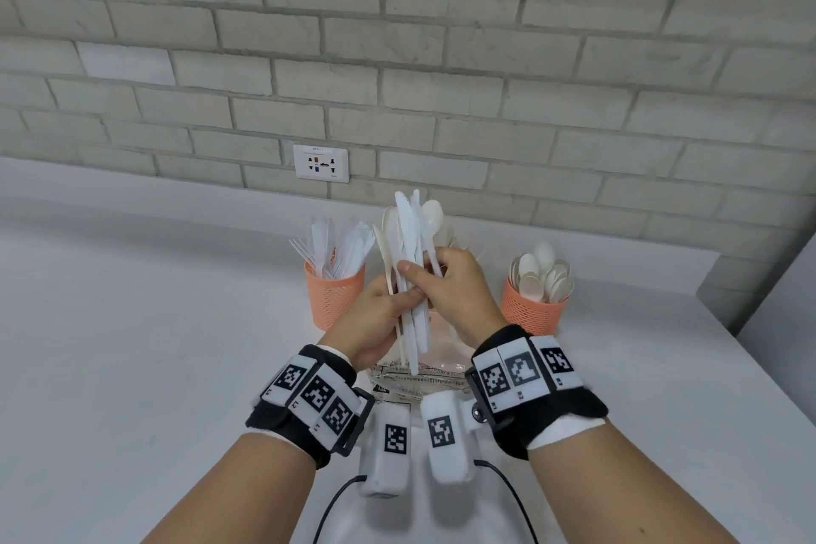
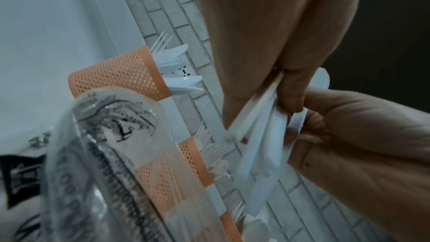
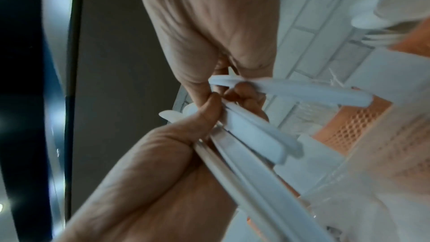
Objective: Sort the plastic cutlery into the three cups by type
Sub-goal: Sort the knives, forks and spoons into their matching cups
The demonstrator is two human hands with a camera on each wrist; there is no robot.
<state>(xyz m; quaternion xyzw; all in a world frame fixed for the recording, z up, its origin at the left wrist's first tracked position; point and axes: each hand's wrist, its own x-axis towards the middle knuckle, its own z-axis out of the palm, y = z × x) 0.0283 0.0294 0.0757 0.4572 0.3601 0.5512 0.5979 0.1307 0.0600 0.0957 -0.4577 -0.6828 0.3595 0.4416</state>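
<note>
2 hands [image 1: 375, 322] [image 1: 459, 292] grip 1 cutlery bunch [image 1: 413, 261] (3 cups [image 1: 333, 300]).

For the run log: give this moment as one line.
left hand: holds cutlery bundle | right hand: pinches it | spoon cup: filled | sorting: unfinished

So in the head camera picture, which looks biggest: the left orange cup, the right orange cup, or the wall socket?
1. and 2. left orange cup and right orange cup: alike, and the left hand hides part of the left one, so no ranking.
3. wall socket: smallest, though it sits farther away.
</note>
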